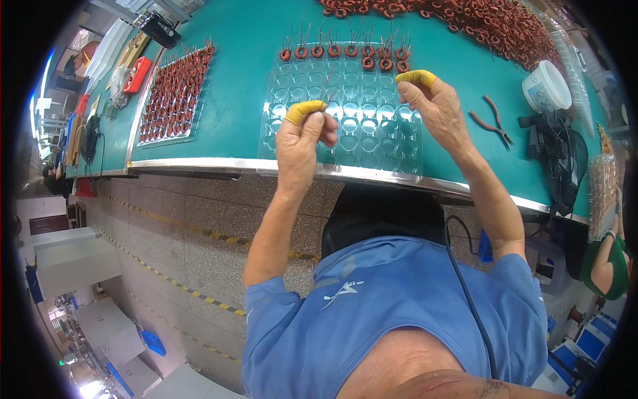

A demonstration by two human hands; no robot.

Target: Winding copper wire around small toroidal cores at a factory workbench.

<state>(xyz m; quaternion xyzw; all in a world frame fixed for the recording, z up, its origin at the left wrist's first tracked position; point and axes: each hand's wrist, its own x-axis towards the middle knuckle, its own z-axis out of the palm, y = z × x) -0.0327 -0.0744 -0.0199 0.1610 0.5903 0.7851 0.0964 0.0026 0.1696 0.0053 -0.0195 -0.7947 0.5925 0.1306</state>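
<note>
My left hand (304,136) is over the left-middle part of a clear plastic tray (271,110), a yellow finger cot on its index finger. Thumb and index finger are pinched together; whatever lies between them is too small to make out. My right hand (435,110), also with a yellow finger cot, is closed beside the tray's right edge. Its fingertips are just below a copper-wound ring coil (403,66), and anything in them is hidden. Similar coils with upright wire leads fill the tray's far row (333,50), and several start the second row at the right.
A second tray (174,100) full of coils lies at the left. At the far right are a heap of coils (485,26), a white bucket (548,86), red-handled pliers (492,121) and a black cable bundle (558,149). Another person's arm (605,256) shows at the right edge.
</note>
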